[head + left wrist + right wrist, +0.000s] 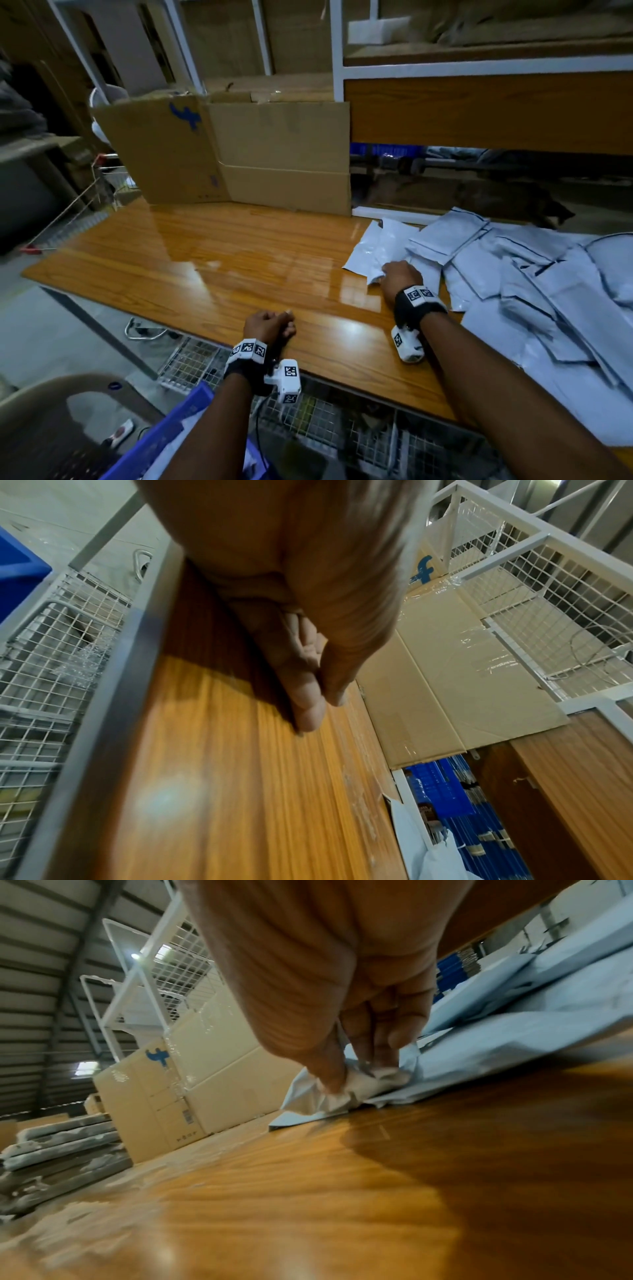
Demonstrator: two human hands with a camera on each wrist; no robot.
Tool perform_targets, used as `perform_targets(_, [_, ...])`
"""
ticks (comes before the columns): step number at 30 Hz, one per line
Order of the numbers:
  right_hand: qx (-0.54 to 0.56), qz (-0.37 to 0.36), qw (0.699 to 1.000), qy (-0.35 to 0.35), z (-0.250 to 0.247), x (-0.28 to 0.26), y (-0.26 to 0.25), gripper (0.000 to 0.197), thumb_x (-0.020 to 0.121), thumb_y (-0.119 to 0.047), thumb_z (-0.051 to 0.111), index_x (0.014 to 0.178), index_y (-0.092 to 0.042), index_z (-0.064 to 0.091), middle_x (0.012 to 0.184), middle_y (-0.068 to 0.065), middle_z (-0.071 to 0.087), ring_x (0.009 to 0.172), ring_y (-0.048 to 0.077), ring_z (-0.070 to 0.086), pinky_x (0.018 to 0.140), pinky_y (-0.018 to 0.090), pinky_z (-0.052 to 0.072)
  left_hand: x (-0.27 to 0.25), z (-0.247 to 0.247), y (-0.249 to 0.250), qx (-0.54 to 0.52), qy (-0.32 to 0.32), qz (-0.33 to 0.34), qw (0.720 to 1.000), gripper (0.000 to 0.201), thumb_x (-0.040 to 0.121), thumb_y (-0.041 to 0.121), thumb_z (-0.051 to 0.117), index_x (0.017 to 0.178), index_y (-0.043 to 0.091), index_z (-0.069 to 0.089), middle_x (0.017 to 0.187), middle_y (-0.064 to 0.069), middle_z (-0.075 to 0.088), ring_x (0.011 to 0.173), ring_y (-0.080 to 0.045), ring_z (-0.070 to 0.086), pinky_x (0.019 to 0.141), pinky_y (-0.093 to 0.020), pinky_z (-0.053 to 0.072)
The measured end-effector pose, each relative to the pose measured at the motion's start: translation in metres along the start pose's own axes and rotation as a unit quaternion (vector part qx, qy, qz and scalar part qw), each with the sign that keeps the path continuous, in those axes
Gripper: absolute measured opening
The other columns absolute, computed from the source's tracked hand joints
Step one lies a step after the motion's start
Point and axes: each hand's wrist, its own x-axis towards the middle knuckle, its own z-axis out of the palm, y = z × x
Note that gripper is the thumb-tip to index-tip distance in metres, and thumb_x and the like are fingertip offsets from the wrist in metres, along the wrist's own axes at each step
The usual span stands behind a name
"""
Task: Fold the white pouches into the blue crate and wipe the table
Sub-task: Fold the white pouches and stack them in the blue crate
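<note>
Several white pouches lie heaped on the right half of the wooden table. My right hand pinches the crumpled near corner of one white pouch at the pile's left edge; the right wrist view shows the fingers bunching that pouch corner against the table. My left hand rests curled on the table's near edge and holds nothing; its fingers are folded together in the left wrist view. The blue crate sits below the table edge at lower left, with white pouches inside.
Flattened cardboard boxes stand at the back of the table. A wooden shelf unit rises at back right. White wire racks sit under the near edge. A beige chair is at lower left.
</note>
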Motion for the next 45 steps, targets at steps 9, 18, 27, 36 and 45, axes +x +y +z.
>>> perform_targets(9, [0.11,-0.111,0.986,-0.06,0.038,-0.068,-0.066,0.02,0.087,-0.03,0.059,0.098,-0.02,0.072,0.128,0.003,0.063,0.113,0.028,0.061,0.09,0.033,0.051,0.003,-0.004,0.006,-0.027,-0.011,-0.024,0.999,0.045,0.077,0.016,0.085,0.065,0.008,0.042,0.079,-0.043,0.061,0.064,-0.032,0.052,0.062,-0.041,0.045])
perform_targets(18, [0.099,-0.123,0.987,-0.035,0.034,-0.085,-0.077,0.046,0.094,-0.042,0.053,0.137,-0.025,0.051,0.143,0.004,0.051,0.129,0.027,0.048,0.103,0.039,0.04,-0.006,-0.014,0.005,0.126,-0.051,0.019,0.991,0.052,0.078,0.043,0.081,0.083,-0.006,0.066,0.077,-0.026,0.072,0.06,-0.027,0.064,0.059,-0.036,0.053])
perform_targets(27, [0.036,-0.222,0.953,-0.201,0.045,-0.104,-0.082,0.064,0.099,-0.042,0.048,0.155,-0.033,0.02,0.163,0.0,0.014,0.149,0.021,0.018,0.117,0.039,0.023,-0.008,-0.013,0.003,0.176,-0.009,0.134,0.975,0.03,0.079,0.033,0.082,0.086,0.006,0.074,0.079,-0.009,0.074,0.067,-0.019,0.066,0.06,-0.027,0.053])
perform_targets(36, [-0.013,-0.301,0.93,-0.211,0.046,-0.116,-0.094,0.061,0.103,-0.033,0.042,0.156,-0.032,0.012,0.164,0.002,0.008,0.15,0.018,0.012,0.117,0.035,0.017,0.008,-0.023,0.009,0.333,-0.038,0.089,0.938,0.057,0.07,0.049,0.085,0.046,0.014,0.048,0.042,-0.003,0.042,0.041,-0.019,0.038,0.048,-0.023,0.028])
perform_targets(45, [0.054,-0.104,0.987,-0.105,0.031,-0.032,-0.067,0.063,0.093,-0.042,0.052,0.15,-0.026,0.031,0.157,0.006,0.032,0.139,0.029,0.037,0.111,0.043,0.036,0.009,-0.037,0.007,0.297,-0.047,0.086,0.95,0.049,0.075,0.031,0.085,0.053,0.015,0.044,0.048,-0.002,0.042,0.044,-0.016,0.038,0.046,-0.02,0.027])
